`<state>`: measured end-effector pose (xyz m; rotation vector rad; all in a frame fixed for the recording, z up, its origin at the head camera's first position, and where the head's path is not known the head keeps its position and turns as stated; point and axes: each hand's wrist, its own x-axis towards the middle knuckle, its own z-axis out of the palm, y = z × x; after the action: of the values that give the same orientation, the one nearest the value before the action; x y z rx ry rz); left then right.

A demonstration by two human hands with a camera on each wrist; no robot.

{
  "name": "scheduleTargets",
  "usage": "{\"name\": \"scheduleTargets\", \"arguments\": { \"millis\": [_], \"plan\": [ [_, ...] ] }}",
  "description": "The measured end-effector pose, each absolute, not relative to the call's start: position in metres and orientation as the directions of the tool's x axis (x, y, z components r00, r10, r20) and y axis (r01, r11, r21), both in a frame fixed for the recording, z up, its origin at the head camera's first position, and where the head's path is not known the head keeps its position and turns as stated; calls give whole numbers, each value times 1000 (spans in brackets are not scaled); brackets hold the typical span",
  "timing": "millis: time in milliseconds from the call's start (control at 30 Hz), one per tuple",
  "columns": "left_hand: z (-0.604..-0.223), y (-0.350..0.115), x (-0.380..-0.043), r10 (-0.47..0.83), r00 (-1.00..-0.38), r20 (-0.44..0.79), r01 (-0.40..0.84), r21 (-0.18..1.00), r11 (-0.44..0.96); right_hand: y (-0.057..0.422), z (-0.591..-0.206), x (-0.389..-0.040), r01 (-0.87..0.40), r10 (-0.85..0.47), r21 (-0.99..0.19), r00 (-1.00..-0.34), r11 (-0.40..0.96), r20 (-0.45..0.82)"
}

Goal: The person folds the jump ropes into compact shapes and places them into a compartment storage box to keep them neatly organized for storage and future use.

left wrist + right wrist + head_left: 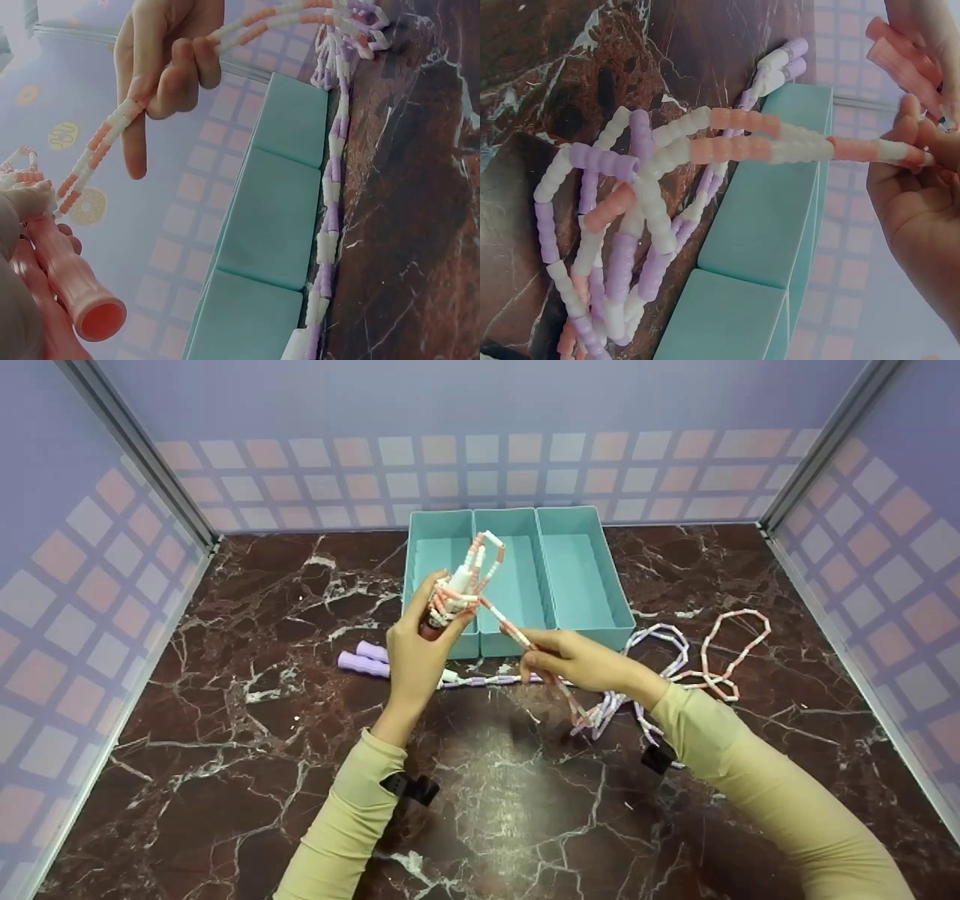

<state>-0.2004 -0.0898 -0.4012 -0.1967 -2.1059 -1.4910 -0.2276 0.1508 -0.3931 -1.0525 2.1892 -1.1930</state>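
My left hand [412, 649] grips the handles of a pink-and-white beaded jump rope; the pink handles [75, 285] lie side by side in the left wrist view. Some of its beaded cord wraps around the handles, and a loop [493, 538] of it sticks up above the hand. To the right, my right hand [581, 660] pinches the doubled cord [510, 628], which stretches between both hands. Beyond the right hand, the pink-and-white strands [739, 135] run down to a tangle with a purple-and-white beaded jump rope [622, 270] on the table.
A teal box [634, 624] with three compartments stands at the back of the dark marbled table [225, 780]. Purple handles [364, 666] lie left of the left wrist, their cord running along the box's front. A pink-and-white loop [766, 626] lies at the right. Patterned walls surround the table.
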Motion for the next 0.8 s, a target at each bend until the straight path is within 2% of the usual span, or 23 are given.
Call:
{"name": "scheduleTargets", "arguments": {
  "millis": [300,600,800],
  "plan": [
    [-398,-101,-207,-242,-798,552,370,765,527,159,-397,-217,-394,-793,-856,-608,335,-30],
    [-399,-118,-214,-315,-797,515,303,792,529,177,-398,-211,-422,-799,-833,-600,359,-40],
    [-401,-126,-215,-341,-800,494,264,799,540,190,-395,-214,-396,-796,-845,-602,358,-55]
  ]
}}
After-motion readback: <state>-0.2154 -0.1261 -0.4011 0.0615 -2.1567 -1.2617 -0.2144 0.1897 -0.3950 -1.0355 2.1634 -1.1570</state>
